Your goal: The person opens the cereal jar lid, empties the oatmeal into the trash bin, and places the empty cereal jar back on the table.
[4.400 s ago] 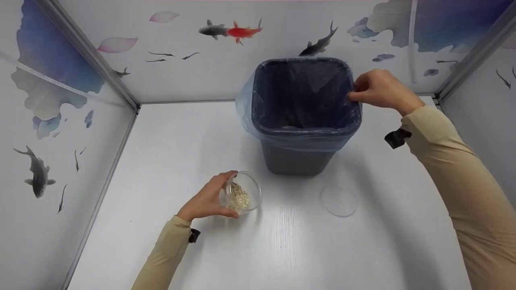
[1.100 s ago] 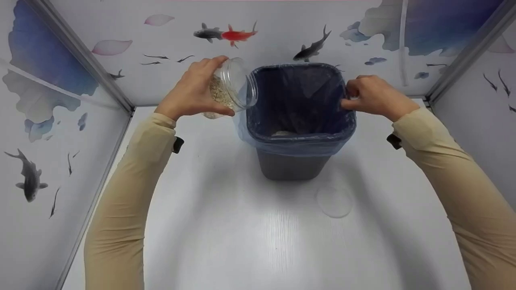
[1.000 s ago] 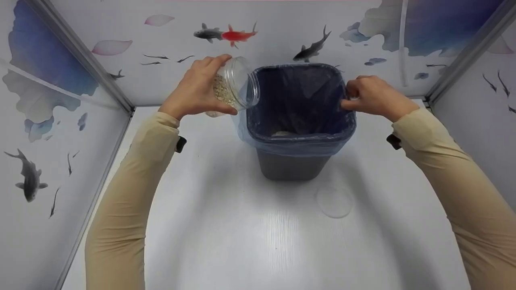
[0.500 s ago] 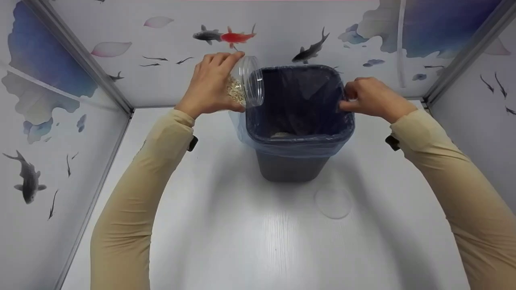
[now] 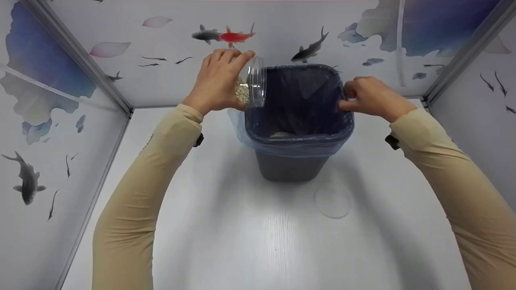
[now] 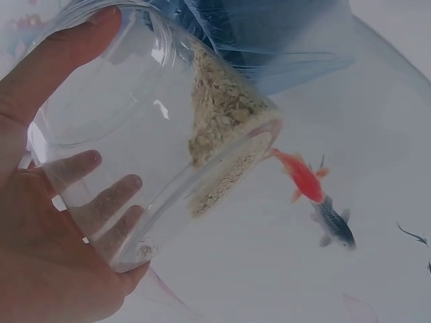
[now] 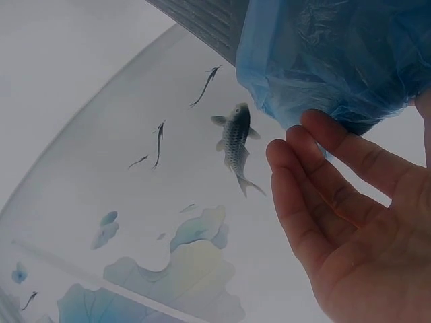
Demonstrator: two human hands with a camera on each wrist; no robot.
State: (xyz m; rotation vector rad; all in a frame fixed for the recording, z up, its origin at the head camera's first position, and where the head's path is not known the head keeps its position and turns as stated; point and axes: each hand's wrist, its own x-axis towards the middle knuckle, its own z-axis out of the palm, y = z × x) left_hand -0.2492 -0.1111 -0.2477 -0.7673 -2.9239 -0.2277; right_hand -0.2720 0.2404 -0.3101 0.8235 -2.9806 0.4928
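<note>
In the head view my left hand (image 5: 217, 82) grips a clear jar (image 5: 258, 82), tipped on its side with its mouth over the left rim of a grey trash can (image 5: 294, 167). Oat-like flakes (image 6: 225, 111) lie banked against the jar's lower side and base in the left wrist view. The fingers wrap round the jar, seen through its wall. A blue trash bag (image 5: 298, 149) lines the can and folds over its rim. My right hand (image 5: 373, 96) pinches the bagged rim on the right side, its fingers outside against the bag (image 7: 323, 67).
A clear round lid (image 5: 333, 202) lies on the white table (image 5: 258, 249), in front and right of the can. Some pale matter (image 5: 281, 134) shows inside the bag. Printed walls with fish enclose the back and sides.
My left hand lifted the jar from the table to the can's left rim, then moved it further right and tipped it more. My right hand stays at the right rim.
</note>
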